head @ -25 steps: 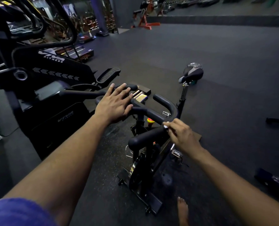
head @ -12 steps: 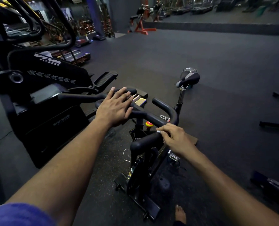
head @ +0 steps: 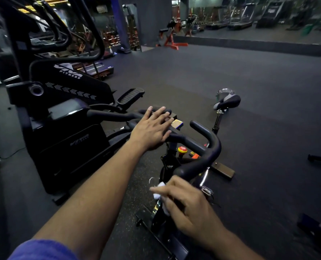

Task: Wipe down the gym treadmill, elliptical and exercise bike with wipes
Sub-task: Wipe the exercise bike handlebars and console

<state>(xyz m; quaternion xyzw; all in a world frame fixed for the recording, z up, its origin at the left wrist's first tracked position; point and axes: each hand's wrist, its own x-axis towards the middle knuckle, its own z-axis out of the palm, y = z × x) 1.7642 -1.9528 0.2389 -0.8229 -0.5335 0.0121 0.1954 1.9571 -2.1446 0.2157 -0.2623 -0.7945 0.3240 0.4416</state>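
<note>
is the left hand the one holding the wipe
No, the left hand rests flat with straight fingers on the bike handlebar, while the white wipe is pinched in the right hand.

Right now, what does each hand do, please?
Left hand: open, fingers straight, resting on the bike handlebar.
Right hand: closed around a white wipe.

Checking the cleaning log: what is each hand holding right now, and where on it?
The right hand pinches a crumpled white wipe in its fingers. The left hand holds nothing, resting flat on the bike's handlebar.
</note>
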